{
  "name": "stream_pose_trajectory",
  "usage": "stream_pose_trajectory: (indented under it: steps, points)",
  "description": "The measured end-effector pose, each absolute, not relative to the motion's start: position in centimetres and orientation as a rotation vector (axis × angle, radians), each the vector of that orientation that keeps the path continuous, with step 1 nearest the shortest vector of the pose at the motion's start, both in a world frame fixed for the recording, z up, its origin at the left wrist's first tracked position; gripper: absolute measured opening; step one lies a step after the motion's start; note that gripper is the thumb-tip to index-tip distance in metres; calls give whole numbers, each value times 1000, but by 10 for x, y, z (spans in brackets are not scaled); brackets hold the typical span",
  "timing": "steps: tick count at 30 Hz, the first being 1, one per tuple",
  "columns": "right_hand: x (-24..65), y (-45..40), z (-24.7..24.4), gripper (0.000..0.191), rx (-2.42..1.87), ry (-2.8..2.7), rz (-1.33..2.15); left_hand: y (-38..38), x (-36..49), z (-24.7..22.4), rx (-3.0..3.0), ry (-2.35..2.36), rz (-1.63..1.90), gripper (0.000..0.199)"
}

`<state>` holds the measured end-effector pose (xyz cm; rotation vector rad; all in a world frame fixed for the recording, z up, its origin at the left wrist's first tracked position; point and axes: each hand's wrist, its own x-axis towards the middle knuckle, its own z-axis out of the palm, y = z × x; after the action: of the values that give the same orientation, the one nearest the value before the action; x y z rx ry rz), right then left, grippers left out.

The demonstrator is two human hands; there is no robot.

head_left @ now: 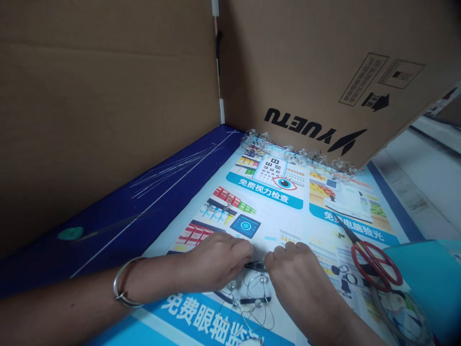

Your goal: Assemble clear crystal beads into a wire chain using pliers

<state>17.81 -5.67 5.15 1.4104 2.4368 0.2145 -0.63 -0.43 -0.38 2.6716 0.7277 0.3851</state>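
My left hand (pixel 219 259) is closed in a fist, a silver bangle (pixel 120 283) around its wrist. Facing it a short way apart, my right hand (pixel 298 274) is closed too, knuckles up. Between them runs a small dark looped strand (pixel 255 265), its ends going into both hands; whether it is cord or wire I cannot tell. Below hangs or lies a loose tangle of thin wire loops with clear beads (pixel 236 302), close under my fingers. The fingertips of both hands are mostly hidden.
Red-handled scissors (pixel 376 264) lie on the printed poster sheet (pixel 273 230) right of my hands. Several beaded wire pieces (pixel 298 156) line the back edge. Cardboard walls (pixel 288 62) rise behind and left. Thin clear strands (pixel 173 166) and a teal object (pixel 71 233) lie left.
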Motion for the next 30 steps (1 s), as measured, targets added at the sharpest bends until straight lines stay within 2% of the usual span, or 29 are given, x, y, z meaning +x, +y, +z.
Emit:
stream_pose_trajectory:
  steps: [11,30]
  points:
    - [188,-62,45,13,1535,2465,155,0,-6,6,2638,579,372,8]
    - [193,-61,42,10,1511,2548,195,1,-7,4,2596,501,480,13]
